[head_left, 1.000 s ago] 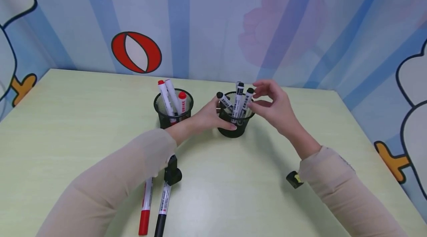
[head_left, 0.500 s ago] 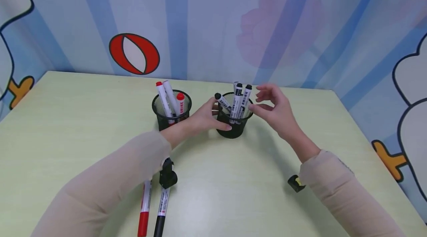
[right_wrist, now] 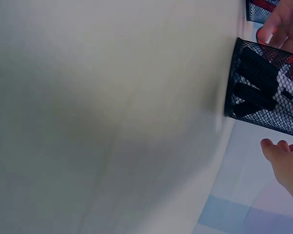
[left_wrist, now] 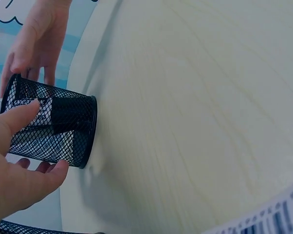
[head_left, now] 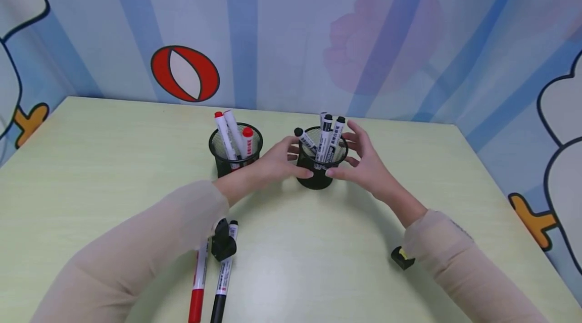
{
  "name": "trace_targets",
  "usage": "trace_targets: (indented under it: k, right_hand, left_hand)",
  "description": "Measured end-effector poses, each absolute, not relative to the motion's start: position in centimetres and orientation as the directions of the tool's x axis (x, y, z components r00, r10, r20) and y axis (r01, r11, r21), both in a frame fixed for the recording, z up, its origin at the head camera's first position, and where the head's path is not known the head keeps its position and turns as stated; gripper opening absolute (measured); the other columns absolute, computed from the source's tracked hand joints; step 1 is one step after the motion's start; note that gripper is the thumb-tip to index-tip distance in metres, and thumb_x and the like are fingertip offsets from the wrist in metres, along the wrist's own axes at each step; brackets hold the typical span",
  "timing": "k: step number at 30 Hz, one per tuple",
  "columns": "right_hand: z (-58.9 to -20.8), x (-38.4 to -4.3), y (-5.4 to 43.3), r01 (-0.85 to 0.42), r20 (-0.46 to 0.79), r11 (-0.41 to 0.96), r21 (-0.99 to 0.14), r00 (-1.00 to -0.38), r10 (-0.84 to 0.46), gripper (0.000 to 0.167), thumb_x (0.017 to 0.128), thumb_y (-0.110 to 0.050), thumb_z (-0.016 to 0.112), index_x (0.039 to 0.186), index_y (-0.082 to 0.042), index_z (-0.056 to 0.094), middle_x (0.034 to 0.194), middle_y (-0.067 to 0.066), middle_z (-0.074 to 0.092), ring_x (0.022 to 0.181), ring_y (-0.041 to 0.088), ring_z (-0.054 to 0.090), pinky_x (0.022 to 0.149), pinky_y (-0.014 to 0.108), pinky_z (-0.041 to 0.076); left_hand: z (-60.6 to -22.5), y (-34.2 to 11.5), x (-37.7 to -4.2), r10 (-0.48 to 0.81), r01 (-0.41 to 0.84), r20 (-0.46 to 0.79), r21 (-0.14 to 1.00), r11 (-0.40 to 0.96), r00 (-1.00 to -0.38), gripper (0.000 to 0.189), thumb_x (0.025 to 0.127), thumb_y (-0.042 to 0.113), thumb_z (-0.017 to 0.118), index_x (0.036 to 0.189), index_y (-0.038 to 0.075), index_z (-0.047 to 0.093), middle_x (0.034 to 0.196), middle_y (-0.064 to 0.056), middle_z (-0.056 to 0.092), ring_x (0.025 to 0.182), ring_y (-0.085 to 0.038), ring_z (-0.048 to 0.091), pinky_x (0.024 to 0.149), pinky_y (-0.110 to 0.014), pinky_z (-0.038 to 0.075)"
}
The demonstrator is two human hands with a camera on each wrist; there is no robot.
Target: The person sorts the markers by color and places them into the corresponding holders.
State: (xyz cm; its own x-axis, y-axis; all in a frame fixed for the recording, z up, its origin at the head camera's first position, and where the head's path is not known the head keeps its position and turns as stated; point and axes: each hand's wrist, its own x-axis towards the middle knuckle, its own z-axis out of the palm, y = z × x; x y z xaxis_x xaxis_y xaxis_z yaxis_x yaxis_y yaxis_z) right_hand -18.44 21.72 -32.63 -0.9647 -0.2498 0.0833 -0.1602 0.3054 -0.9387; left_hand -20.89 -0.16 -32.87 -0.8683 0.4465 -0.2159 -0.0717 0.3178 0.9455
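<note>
A black mesh cup (head_left: 318,179) holding several black-capped markers (head_left: 326,141) stands at the table's far middle. My left hand (head_left: 275,164) grips its left wall, thumb low and fingers near the rim. The left wrist view shows that hand (left_wrist: 20,165) wrapped round the cup (left_wrist: 59,129). My right hand (head_left: 366,164) cups the right side with spread, fairly straight fingers, its thumb at the lower wall. In the right wrist view its fingertips (right_wrist: 283,156) stand a little off the cup (right_wrist: 268,92).
A second mesh cup (head_left: 236,153) with red-capped markers (head_left: 229,133) stands just left of my left hand. A red marker (head_left: 197,287) and a black marker (head_left: 223,282) lie near the front edge under my left forearm. A patterned wall rises behind the table.
My right hand has come down from beside the marker tops to the cup's right side and spread its fingers. The left hand kept its hold on the cup.
</note>
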Motion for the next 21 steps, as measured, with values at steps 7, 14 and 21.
trace_targets:
  k: [7, 14, 21]
  right_hand:
    - [-33.6, -18.7, 21.2, -0.11, 0.031, 0.29, -0.951, -0.964, -0.263, 0.102, 0.074, -0.004, 0.077, 0.148, -0.017, 0.008, 0.142, 0.009, 0.032, 0.128, 0.024, 0.033, 0.108, 0.048, 0.026]
    - [-33.8, -18.9, 20.5, -0.094, 0.018, 0.292, -0.952, -0.968, -0.252, 0.1, 0.071, -0.004, 0.079, 0.146, -0.014, 0.014, 0.14, 0.009, 0.036, 0.127, 0.024, 0.034, 0.108, 0.049, 0.025]
    - [-33.8, -19.0, 20.2, -0.066, -0.007, 0.306, -0.95, -0.973, -0.231, 0.096, 0.07, -0.004, 0.079, 0.144, -0.011, 0.018, 0.138, 0.009, 0.037, 0.128, 0.023, 0.033, 0.109, 0.049, 0.024]
  left_hand:
    - [-32.7, -0.4, -20.6, 0.457, -0.062, -0.208, 0.947, 0.315, -0.865, 0.081, 0.078, 0.004, 0.073, 0.144, 0.006, 0.026, 0.142, -0.016, 0.037, 0.131, -0.03, 0.035, 0.104, -0.04, 0.035]
    - [-32.4, -1.0, -20.0, 0.483, -0.05, -0.219, 0.94, 0.339, -0.848, 0.078, 0.08, 0.007, 0.072, 0.143, 0.005, 0.025, 0.143, -0.015, 0.035, 0.132, -0.03, 0.034, 0.105, -0.04, 0.034]
    - [-32.4, -1.9, -19.4, 0.511, -0.051, -0.229, 0.94, 0.337, -0.828, 0.075, 0.082, 0.009, 0.071, 0.142, 0.005, 0.028, 0.143, -0.014, 0.035, 0.132, -0.029, 0.033, 0.105, -0.04, 0.034]
